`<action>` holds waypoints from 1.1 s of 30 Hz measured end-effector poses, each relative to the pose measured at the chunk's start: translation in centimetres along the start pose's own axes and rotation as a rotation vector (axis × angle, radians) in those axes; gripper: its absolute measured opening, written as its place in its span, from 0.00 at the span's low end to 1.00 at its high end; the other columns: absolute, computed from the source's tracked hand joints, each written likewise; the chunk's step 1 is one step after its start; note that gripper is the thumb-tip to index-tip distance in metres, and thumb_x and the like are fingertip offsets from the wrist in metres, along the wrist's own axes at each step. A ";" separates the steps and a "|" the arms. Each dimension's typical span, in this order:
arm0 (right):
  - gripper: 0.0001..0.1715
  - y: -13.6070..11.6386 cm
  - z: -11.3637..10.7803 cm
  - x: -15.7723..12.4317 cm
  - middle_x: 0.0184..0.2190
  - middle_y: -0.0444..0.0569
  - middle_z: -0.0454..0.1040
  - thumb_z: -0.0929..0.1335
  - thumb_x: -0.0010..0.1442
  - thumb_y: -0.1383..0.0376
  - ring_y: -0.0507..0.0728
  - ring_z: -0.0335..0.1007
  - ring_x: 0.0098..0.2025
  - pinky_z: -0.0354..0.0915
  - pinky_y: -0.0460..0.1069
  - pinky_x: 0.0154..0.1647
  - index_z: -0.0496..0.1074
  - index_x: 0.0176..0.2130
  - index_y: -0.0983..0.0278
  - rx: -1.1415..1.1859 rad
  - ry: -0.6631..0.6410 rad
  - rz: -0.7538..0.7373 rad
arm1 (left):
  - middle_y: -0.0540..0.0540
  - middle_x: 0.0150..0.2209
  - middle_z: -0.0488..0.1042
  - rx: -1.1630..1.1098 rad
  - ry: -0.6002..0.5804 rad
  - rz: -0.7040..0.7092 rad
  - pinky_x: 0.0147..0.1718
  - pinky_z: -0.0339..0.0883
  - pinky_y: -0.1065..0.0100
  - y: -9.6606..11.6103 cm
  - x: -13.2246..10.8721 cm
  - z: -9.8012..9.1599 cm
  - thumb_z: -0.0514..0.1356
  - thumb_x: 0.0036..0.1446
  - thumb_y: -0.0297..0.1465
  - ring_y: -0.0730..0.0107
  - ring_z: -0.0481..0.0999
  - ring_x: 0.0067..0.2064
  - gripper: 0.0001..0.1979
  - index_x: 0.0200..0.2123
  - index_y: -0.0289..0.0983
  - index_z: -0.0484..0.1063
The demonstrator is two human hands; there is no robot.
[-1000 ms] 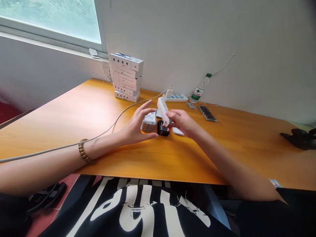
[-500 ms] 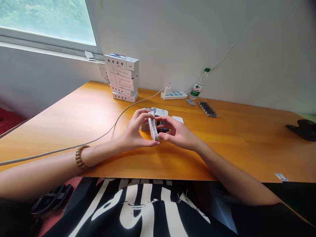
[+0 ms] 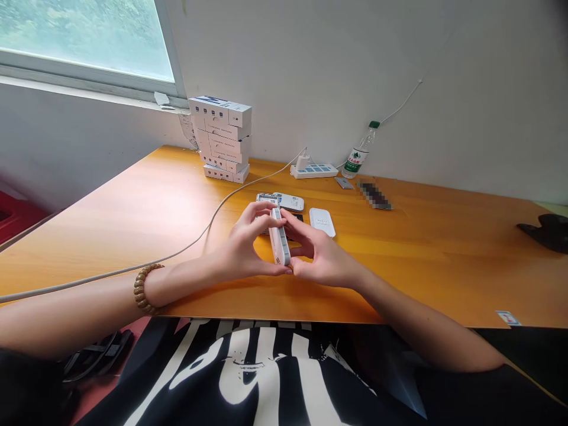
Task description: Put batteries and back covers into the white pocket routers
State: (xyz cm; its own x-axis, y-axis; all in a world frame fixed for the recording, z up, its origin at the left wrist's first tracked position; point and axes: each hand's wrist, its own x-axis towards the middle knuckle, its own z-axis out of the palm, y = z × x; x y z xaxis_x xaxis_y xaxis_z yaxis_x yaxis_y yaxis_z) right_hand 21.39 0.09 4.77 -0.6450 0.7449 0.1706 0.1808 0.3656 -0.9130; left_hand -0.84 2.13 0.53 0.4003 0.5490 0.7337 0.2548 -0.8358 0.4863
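Observation:
Between my hands, a slim white device [image 3: 279, 239] with rounded ends and slots along its edge stands on its side above the table. My left hand [image 3: 251, 242] grips it, fingers at the far end and thumb at the near end. From the right, my right hand [image 3: 322, 254] holds it too, fingertips against its far side and thumb near its lower end. Behind the hands lie a white device [image 3: 290, 202] with a label and, partly hidden, dark items. A white rounded cover [image 3: 322, 222] rests flat just to the right.
A stack of white boxes [image 3: 224, 139] stands near the window. A power strip [image 3: 314, 171], a water bottle [image 3: 360, 151] and a blurred dark object [image 3: 375, 195] are at the back. A grey cable [image 3: 195, 236] crosses the table's left side. A black object [image 3: 545, 231] lies far right.
Both hands have brought the white device slightly nearer and lower, turning it so more of its broad face shows. The white cover on the right is now less hidden.

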 end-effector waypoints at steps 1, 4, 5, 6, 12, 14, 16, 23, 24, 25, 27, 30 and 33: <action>0.60 -0.2 0.3 -0.2 0.79 0.48 0.50 0.71 0.57 0.72 0.71 0.53 0.77 0.79 0.57 0.57 0.44 0.79 0.51 -0.018 0.010 0.007 | 0.36 0.62 0.63 0.009 -0.007 -0.012 0.54 0.78 0.45 0.2 -0.1 0.1 0.79 0.45 0.41 0.43 0.72 0.62 0.35 0.55 0.42 0.71; 0.62 -0.6 1.2 -0.7 0.79 0.50 0.49 0.70 0.56 0.73 0.71 0.56 0.75 0.79 0.56 0.58 0.42 0.79 0.53 -0.083 0.038 0.022 | 0.36 0.62 0.63 0.044 -0.008 -0.020 0.56 0.77 0.43 0.8 -0.5 0.3 0.78 0.45 0.37 0.43 0.71 0.63 0.34 0.54 0.42 0.72; 0.61 -0.7 1.5 -0.9 0.78 0.51 0.50 0.70 0.57 0.73 0.71 0.60 0.74 0.79 0.56 0.57 0.42 0.79 0.54 -0.097 0.047 0.027 | 0.36 0.62 0.64 0.058 -0.003 -0.016 0.57 0.76 0.43 0.9 -0.6 0.4 0.78 0.45 0.36 0.43 0.71 0.63 0.33 0.54 0.42 0.72; 0.61 -0.7 1.7 -1.0 0.78 0.52 0.51 0.70 0.57 0.73 0.71 0.64 0.71 0.80 0.57 0.56 0.42 0.79 0.54 -0.104 0.056 0.036 | 0.37 0.62 0.64 0.073 0.001 -0.008 0.57 0.76 0.43 1.0 -0.6 0.4 0.77 0.45 0.35 0.43 0.71 0.63 0.32 0.53 0.42 0.72; 0.51 0.0 2.2 -1.0 0.74 0.51 0.62 0.70 0.59 0.71 0.69 0.71 0.66 0.74 0.62 0.64 0.55 0.76 0.55 -0.061 0.218 0.086 | 0.36 0.60 0.66 0.041 0.066 0.058 0.52 0.79 0.45 0.6 -0.3 -0.3 0.77 0.43 0.39 0.45 0.73 0.60 0.34 0.54 0.42 0.71; 0.47 0.1 1.9 -0.6 0.71 0.50 0.66 0.70 0.58 0.69 0.68 0.70 0.67 0.71 0.63 0.66 0.61 0.73 0.55 0.009 0.216 0.083 | 0.36 0.60 0.65 -0.024 0.102 0.036 0.51 0.80 0.45 0.3 -0.2 -0.5 0.77 0.43 0.40 0.45 0.73 0.61 0.36 0.55 0.43 0.70; 0.40 -0.2 1.3 -0.3 0.68 0.50 0.71 0.70 0.58 0.68 0.67 0.70 0.67 0.71 0.62 0.66 0.68 0.69 0.56 0.085 0.190 0.077 | 0.35 0.62 0.63 -0.099 0.121 0.025 0.54 0.78 0.44 0.1 -0.1 -0.5 0.78 0.44 0.40 0.44 0.70 0.64 0.37 0.56 0.44 0.68; 0.17 -0.2 -5.0 1.4 0.46 0.53 0.82 0.70 0.61 0.60 0.61 0.79 0.40 0.75 0.55 0.36 0.78 0.49 0.62 -0.142 0.445 0.195 | 0.33 0.63 0.63 -0.233 0.038 0.126 0.61 0.69 0.36 -0.5 -0.4 0.0 0.77 0.45 0.48 0.39 0.69 0.65 0.41 0.58 0.43 0.66; 0.17 0.3 -6.5 1.6 0.47 0.53 0.81 0.70 0.60 0.61 0.61 0.79 0.39 0.75 0.54 0.35 0.77 0.48 0.62 -0.196 0.489 0.208 | 0.33 0.63 0.63 -0.239 -0.006 0.133 0.61 0.69 0.36 -0.4 -0.4 0.0 0.77 0.44 0.50 0.39 0.69 0.65 0.42 0.58 0.43 0.66; 0.18 0.9 -8.0 1.9 0.50 0.54 0.79 0.71 0.58 0.63 0.61 0.78 0.40 0.74 0.54 0.35 0.75 0.49 0.61 -0.261 0.524 0.229 | 0.33 0.62 0.64 -0.240 -0.053 0.140 0.61 0.69 0.37 -0.3 -0.4 0.0 0.77 0.44 0.51 0.38 0.69 0.64 0.42 0.58 0.43 0.66; 0.25 2.5 -10.7 2.3 0.51 0.56 0.78 0.72 0.56 0.64 0.62 0.78 0.42 0.75 0.54 0.36 0.71 0.53 0.60 -0.395 0.557 0.356 | 0.34 0.60 0.65 -0.226 -0.155 0.139 0.60 0.70 0.38 0.0 -0.5 0.0 0.77 0.44 0.52 0.40 0.70 0.63 0.41 0.57 0.43 0.67; 0.36 4.9 -13.1 2.7 0.51 0.57 0.78 0.72 0.57 0.62 0.65 0.79 0.43 0.76 0.56 0.38 0.63 0.62 0.58 -0.436 0.465 0.553 | 0.35 0.59 0.65 -0.213 -0.283 0.056 0.61 0.71 0.40 0.5 -0.7 0.2 0.77 0.45 0.48 0.42 0.71 0.62 0.38 0.55 0.43 0.68; 0.29 6.7 -13.6 3.1 0.53 0.59 0.79 0.70 0.59 0.62 0.67 0.79 0.49 0.77 0.56 0.44 0.68 0.59 0.60 -0.459 0.438 0.588 | 0.35 0.61 0.64 -0.240 -0.359 -0.032 0.64 0.69 0.39 0.8 -0.9 0.5 0.78 0.44 0.46 0.40 0.68 0.65 0.38 0.55 0.43 0.68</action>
State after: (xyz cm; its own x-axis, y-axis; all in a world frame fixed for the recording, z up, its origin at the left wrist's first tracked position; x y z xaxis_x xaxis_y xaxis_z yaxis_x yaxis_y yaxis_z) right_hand 30.71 12.49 4.26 -0.0253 0.9973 -0.0693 0.7383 -0.0281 -0.6738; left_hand -0.54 0.94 0.04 0.6871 0.5019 0.5253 0.0773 -0.7694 0.6341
